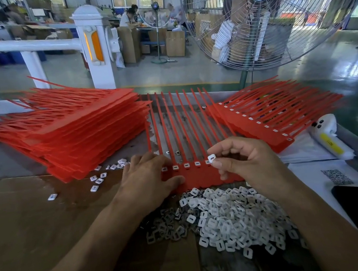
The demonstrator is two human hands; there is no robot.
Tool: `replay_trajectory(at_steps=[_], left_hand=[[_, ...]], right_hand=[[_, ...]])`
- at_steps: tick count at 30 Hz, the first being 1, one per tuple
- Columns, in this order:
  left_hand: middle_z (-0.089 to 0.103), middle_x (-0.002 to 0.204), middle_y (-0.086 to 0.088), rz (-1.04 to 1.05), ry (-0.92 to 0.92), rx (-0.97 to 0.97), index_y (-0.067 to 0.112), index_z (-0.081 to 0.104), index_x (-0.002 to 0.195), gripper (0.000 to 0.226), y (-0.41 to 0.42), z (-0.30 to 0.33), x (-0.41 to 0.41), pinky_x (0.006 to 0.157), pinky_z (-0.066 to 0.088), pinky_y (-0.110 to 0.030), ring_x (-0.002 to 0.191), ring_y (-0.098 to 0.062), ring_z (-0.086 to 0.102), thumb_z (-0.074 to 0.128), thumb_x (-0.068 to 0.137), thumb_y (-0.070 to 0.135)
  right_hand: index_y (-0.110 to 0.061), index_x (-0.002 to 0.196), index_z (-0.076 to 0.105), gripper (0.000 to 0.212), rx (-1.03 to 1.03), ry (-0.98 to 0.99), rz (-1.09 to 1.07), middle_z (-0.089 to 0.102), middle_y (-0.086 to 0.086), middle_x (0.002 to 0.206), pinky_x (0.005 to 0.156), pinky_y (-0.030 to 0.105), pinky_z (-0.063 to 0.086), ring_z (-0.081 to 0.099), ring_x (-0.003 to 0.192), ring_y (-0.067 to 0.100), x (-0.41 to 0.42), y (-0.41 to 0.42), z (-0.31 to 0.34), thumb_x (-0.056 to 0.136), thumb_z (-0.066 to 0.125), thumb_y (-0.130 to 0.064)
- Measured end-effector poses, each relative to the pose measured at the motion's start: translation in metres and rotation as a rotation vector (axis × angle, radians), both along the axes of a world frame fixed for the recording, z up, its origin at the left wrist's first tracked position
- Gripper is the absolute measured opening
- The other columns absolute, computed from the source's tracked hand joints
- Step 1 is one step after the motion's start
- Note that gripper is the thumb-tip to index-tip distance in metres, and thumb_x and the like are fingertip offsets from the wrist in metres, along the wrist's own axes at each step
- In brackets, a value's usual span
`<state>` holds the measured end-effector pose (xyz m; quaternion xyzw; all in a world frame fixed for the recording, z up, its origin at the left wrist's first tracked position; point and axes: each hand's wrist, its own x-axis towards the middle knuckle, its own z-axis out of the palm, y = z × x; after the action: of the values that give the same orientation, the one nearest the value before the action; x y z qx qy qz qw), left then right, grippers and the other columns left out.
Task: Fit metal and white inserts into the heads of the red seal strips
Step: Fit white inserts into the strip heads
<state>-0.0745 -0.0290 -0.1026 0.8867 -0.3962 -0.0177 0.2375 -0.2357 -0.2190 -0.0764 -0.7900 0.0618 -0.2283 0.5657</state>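
We see a red strip set (193, 179) flat on the bench, tails pointing away, heads in a row near the hands. Left hand (147, 180) lies on its left end, fingers straight and spread, thumb pressing the near edge. Right hand (243, 161) hovers over the right end, thumb and forefinger pinching one white insert (211, 158) just above the row of heads; other fingers loosely curled. Several heads to the left already carry white inserts. White pile (236, 218) lies just nearer than the set, metal pile (167, 225) touching its left side. Red stacks (71, 136) sit left and right.
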Motion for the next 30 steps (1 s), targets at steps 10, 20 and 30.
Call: replay_trajectory(at_steps=[10, 20, 30], left_hand=[[0.047, 0.139, 0.015, 0.001, -0.001, 0.003, 0.042, 0.054, 0.132, 0.056, 0.0, 0.0, -0.001, 0.112, 0.025, -0.039, 0.133, -0.014, 0.029, 0.059, 0.084, 0.071], [0.047, 0.138, 0.017, -0.003, 0.01, -0.005, 0.043, 0.055, 0.131, 0.056, -0.001, -0.001, 0.002, 0.114, 0.023, -0.04, 0.134, -0.012, 0.028, 0.059, 0.083, 0.072], [0.047, 0.14, 0.016, 0.0, 0.006, -0.002, 0.042, 0.054, 0.133, 0.058, -0.001, -0.001, 0.002, 0.114, 0.023, -0.04, 0.136, -0.013, 0.028, 0.059, 0.083, 0.072]], right_hand=[[-0.032, 0.095, 0.076, 0.008, -0.171, 0.045, -0.551, 0.075, -0.016, 0.088, 0.077, 0.024, 0.053, 0.067, 0.084, -0.004, -0.004, -0.039, -0.015, 0.092, 0.077, -0.025], [-0.024, 0.099, 0.077, 0.009, -0.386, 0.232, -0.587, 0.067, -0.022, 0.091, 0.072, 0.008, 0.037, 0.056, 0.089, -0.012, 0.001, -0.053, -0.028, 0.092, 0.076, -0.018], [-0.023, 0.103, 0.078, 0.013, -0.413, 0.299, -0.554, 0.07, -0.015, 0.095, 0.076, 0.016, 0.043, 0.061, 0.092, -0.002, 0.007, -0.055, -0.032, 0.092, 0.076, -0.017]])
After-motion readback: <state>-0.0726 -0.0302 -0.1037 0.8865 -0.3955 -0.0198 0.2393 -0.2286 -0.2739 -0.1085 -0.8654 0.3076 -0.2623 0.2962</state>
